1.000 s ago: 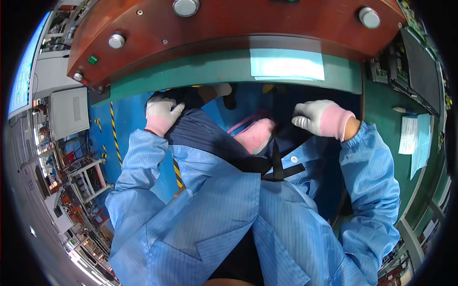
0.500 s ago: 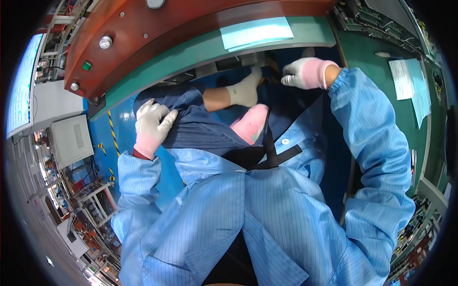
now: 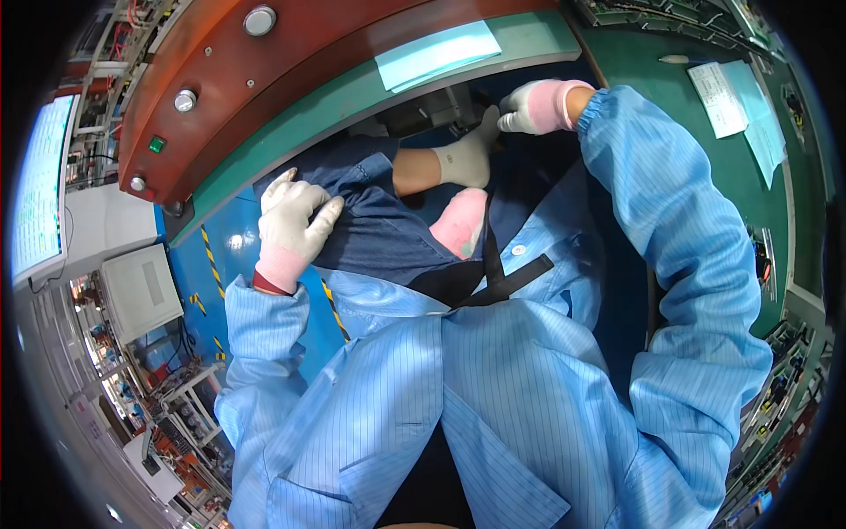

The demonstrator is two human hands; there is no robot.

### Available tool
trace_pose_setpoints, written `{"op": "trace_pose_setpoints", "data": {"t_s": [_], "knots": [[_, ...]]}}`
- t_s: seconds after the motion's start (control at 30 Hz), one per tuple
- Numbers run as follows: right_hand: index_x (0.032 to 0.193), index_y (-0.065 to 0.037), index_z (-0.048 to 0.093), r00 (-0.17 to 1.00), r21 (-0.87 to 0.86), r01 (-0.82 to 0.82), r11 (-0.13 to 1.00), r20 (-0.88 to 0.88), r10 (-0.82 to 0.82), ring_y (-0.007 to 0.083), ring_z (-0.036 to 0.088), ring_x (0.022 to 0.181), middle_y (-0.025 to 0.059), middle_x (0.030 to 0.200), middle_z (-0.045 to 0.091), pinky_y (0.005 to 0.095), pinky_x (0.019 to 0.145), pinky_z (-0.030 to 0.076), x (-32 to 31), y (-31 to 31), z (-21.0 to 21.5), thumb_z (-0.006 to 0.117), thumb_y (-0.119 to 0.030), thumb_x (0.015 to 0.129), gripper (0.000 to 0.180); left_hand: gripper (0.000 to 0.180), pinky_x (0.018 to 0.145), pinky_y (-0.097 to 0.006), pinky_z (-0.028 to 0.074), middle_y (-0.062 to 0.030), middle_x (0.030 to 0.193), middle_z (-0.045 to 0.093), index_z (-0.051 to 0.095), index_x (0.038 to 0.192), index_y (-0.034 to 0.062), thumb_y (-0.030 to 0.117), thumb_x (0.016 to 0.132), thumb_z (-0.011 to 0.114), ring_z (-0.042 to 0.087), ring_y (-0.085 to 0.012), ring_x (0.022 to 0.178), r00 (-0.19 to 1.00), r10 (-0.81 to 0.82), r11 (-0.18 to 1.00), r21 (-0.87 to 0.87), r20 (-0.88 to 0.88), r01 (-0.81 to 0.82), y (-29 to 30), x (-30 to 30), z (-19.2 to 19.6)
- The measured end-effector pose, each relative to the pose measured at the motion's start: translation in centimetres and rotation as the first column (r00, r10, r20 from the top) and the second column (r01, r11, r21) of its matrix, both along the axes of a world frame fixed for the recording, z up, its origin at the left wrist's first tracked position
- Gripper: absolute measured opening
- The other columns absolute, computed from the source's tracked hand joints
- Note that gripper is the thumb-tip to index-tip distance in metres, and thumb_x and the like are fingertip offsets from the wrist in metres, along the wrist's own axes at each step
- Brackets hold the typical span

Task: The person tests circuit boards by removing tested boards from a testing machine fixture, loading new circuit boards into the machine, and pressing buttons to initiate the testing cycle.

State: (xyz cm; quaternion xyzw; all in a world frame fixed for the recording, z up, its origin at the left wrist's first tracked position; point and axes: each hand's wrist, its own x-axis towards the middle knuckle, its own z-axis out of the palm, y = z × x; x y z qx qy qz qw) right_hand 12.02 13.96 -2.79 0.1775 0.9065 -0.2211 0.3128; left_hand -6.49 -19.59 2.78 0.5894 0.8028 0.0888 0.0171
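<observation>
I sit in a blue striped coat (image 3: 493, 388) with one leg crossed over my lap. My left hand (image 3: 291, 225), in a white glove with a pink cuff, grips the dark blue trouser leg (image 3: 370, 234) near the knee. My right hand (image 3: 538, 106), gloved the same way, pinches the toe of the white sock (image 3: 467, 157) on the raised foot. The bare ankle (image 3: 412, 169) shows between trouser and sock. A pink rounded thing (image 3: 458, 225), perhaps a slipper, lies on my lap below the foot. A black strap (image 3: 502, 278) crosses the coat.
A red-brown curved panel (image 3: 291, 79) with round buttons and a green table edge (image 3: 352, 97) arc above my legs. A pale blue sheet (image 3: 436, 53) lies there. Papers (image 3: 731, 97) and a pen (image 3: 683, 60) sit on the green bench at right. A screen (image 3: 40, 189) and a white box (image 3: 141, 291) stand left.
The leg has come up across my lap and the socked foot has come into view. My right hand went to the sock's toe; my left hand slid down-left along the trouser leg.
</observation>
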Motion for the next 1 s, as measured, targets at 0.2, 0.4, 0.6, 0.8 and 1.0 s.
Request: {"op": "trace_pose_setpoints", "data": {"t_s": [0.2, 0.4, 0.6, 0.8, 1.0], "knots": [[0.129, -0.003, 0.066, 0.999, 0.000, 0.023, 1.000, 0.026, -0.023, 0.0366, 0.066, 0.110, 0.0134, 0.122, 0.071, 0.0444, 0.096, 0.053, -0.6, -0.4, 0.2, 0.051, -0.039, 0.102, 0.047, 0.022, 0.115, -0.042, 0.037, -0.0048, 0.082, 0.066, 0.072, 0.083, 0.0070, 0.027, 0.092, 0.068, 0.062, -0.0256, 0.091, 0.999, -0.037, 0.999, 0.001, -0.001, 0.037, 0.7, 0.3, 0.0], [0.129, -0.003, 0.066, 0.999, -0.048, 0.030, 0.998, -0.029, -0.031, 0.0367, 0.065, 0.113, 0.0131, 0.123, 0.071, 0.0447, 0.098, 0.052, -0.2, -0.4, 0.4, 0.052, -0.039, 0.102, 0.047, 0.022, 0.114, -0.043, 0.038, -0.0054, 0.092, 0.069, 0.073, 0.094, 0.0074, 0.028, 0.092, 0.067, 0.063, -0.0273, 0.094, 0.996, -0.064, 0.998, -0.023, -0.067, 0.063, 0.9, 0.4, -1.2], [0.129, -0.005, 0.067, 0.999, -0.035, -0.014, 0.999, -0.051, 0.012, 0.0363, 0.065, 0.113, 0.0128, 0.124, 0.071, 0.0445, 0.098, 0.052, 0.1, -0.3, 0.4, 0.053, -0.038, 0.101, 0.045, 0.026, 0.107, -0.042, 0.042, -0.0067, 0.107, 0.070, 0.072, 0.105, 0.0077, 0.027, 0.088, 0.066, 0.064, -0.0300, 0.098, 0.986, -0.160, 0.984, 0.077, -0.036, 0.163, 2.1, 2.4, -2.2], [0.125, -0.006, 0.068, 0.996, -0.019, -0.059, 0.998, -0.072, 0.058, 0.0372, 0.066, 0.108, 0.0127, 0.119, 0.073, 0.0445, 0.095, 0.053, 0.1, -0.5, -0.2, 0.056, -0.039, 0.099, 0.043, 0.025, 0.092, -0.042, 0.047, -0.0072, 0.104, 0.070, 0.072, 0.101, 0.0088, 0.029, 0.087, 0.065, 0.063, -0.0321, 0.096, 0.907, -0.322, 0.940, -0.025, 0.270, 0.341, 3.7, 5.9, -6.0], [0.116, -0.008, 0.070, 0.989, 0.016, -0.135, 0.991, -0.052, 0.135, 0.0390, 0.068, 0.097, 0.0123, 0.107, 0.075, 0.0446, 0.086, 0.055, 0.2, -1.1, -0.6, 0.057, -0.039, 0.097, 0.039, 0.028, 0.098, -0.042, 0.045, -0.0026, 0.109, 0.070, 0.073, 0.105, 0.0133, 0.035, 0.094, 0.060, 0.064, -0.0278, 0.104, 0.840, -0.282, 0.946, -0.011, 0.464, 0.324, 7.1, 8.4, -11.7]]}}
